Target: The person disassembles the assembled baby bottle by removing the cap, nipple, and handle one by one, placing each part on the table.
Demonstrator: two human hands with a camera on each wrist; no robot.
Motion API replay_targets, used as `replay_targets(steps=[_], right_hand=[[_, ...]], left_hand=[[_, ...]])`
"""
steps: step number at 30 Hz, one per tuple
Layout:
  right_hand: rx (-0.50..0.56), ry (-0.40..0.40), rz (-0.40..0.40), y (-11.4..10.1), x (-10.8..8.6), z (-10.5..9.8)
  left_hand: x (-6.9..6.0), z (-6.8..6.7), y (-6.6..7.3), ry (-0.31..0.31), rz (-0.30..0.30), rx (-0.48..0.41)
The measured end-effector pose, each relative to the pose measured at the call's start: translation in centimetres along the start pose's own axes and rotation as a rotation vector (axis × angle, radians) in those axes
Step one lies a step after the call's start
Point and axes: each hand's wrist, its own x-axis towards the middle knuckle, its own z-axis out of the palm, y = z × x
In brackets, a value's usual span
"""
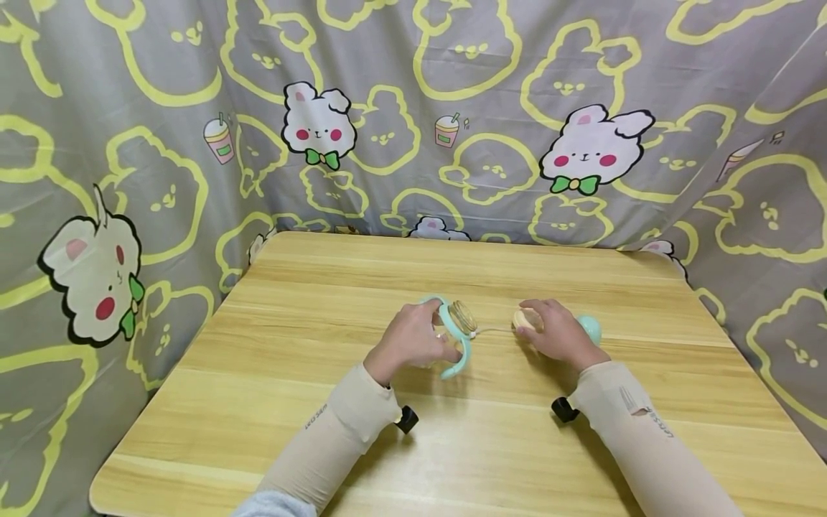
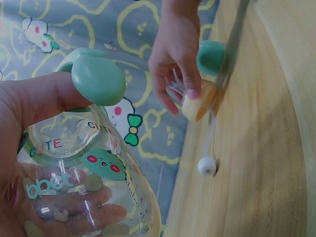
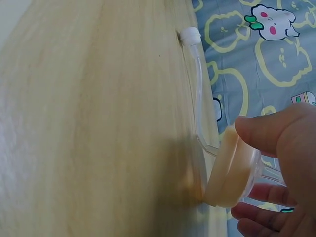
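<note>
My left hand [image 1: 413,334] grips a clear baby bottle [image 2: 106,165] with mint-green handles [image 2: 98,79] and printed cartoon faces. The bottle is tilted, its uncovered threaded mouth [image 1: 462,316] turned to the right. To the right, my right hand [image 1: 558,332] holds a cream bottle collar [image 3: 232,170] between thumb and fingers. From the collar's underside a clear straw [image 3: 199,98] runs toward the bottle, ending in a white weighted tip [image 3: 190,36]. That tip is close to the bottle's mouth in the head view. A clear part on the collar's other side is mostly hidden by my fingers.
A round mint-green cap [image 1: 590,329] sits on the wooden table [image 1: 323,287], just right of my right hand. A grey curtain [image 1: 388,194] with cartoon prints hangs around the table's back and sides. Black wrist cameras [image 1: 407,418] are strapped under both forearms.
</note>
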Motion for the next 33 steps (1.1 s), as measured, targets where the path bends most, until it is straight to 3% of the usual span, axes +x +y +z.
replay_targets(steps=[11,18,25,33], right_hand=[[0.002,0.052,0.015,-0.4,0.1,-0.8],[0.022,0.101,0.019,-0.9,-0.1,-1.4],[0.074,0.276,-0.088,-1.8,0.1,-1.7],[0.219,0.282,-0.131,-3.3,-0.4,-1.1]], left_hand=[[0.3,-0.1,0.0,0.011,0.016,0.007],[0.3,-0.1,0.1,0.001,-0.009,-0.011],[0.6,-0.3,0.2,0.023,-0.001,-0.026],[0.1,0.1,0.0,-0.003,-0.03,-0.033]])
